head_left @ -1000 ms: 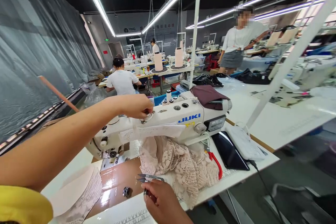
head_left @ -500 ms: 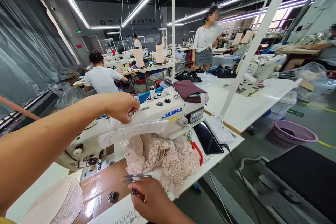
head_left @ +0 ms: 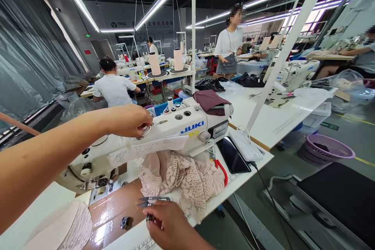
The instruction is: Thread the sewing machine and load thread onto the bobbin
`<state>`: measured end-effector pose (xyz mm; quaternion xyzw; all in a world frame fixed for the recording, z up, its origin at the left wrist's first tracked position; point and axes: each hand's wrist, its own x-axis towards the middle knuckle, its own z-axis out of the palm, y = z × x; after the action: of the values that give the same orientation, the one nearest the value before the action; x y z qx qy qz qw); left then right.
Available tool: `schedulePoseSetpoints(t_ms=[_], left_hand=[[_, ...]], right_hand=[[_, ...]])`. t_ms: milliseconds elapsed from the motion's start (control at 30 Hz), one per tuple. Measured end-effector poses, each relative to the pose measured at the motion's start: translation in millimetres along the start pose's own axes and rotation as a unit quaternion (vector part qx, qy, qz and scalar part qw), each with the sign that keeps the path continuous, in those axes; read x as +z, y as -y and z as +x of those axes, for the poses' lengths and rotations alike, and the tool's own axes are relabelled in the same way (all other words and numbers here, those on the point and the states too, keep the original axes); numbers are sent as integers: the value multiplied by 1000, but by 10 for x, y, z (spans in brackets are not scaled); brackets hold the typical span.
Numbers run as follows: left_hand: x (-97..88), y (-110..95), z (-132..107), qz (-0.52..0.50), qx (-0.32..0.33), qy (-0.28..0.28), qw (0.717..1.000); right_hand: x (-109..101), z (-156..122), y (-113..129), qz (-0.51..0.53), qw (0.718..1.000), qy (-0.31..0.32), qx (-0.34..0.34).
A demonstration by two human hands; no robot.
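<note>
My left hand (head_left: 137,121) reaches across the sewing machine (head_left: 191,127), its fingers pinched at a small round part on top of the arm; what they grip is mostly hidden. My right hand (head_left: 168,222) is closed low over the table front, holding thread snips (head_left: 154,200) with the blades pointing left. A small dark metal piece (head_left: 150,217) shows at its fingertips. Left of it a shiny metal bobbin case (head_left: 125,222) lies on the brown plate (head_left: 114,207). Pale pink lace fabric (head_left: 187,179) is heaped behind my right hand.
A cut lace piece (head_left: 67,226) lies at front left. Right of the heap are red-handled pliers (head_left: 222,170), a phone (head_left: 233,154) and a white power bank (head_left: 245,146). Thread cones (head_left: 154,63) stand behind. Several co-workers are farther back; one person (head_left: 230,47) stands.
My left hand has shifted slightly left and down, still pinched at the machine top. My right hand stays almost in place with the snips. The standing co-worker has moved their arms.
</note>
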<state>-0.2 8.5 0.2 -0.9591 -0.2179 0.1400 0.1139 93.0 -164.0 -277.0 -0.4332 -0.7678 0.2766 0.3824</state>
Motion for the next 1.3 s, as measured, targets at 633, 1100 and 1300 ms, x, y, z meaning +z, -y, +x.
schedulePoseSetpoints(t_ms=[633, 1100, 1300], left_hand=[[44, -65, 78, 39, -21, 7, 999], [81, 95, -114, -93, -41, -16, 995], [-48, -226, -590, -307, -30, -22, 951]], right_hand=[[-48, 10, 46, -7, 1000, 21, 14], [-117, 17, 89, 40, 999, -9, 17], [-85, -15, 24, 153, 987, -16, 46]])
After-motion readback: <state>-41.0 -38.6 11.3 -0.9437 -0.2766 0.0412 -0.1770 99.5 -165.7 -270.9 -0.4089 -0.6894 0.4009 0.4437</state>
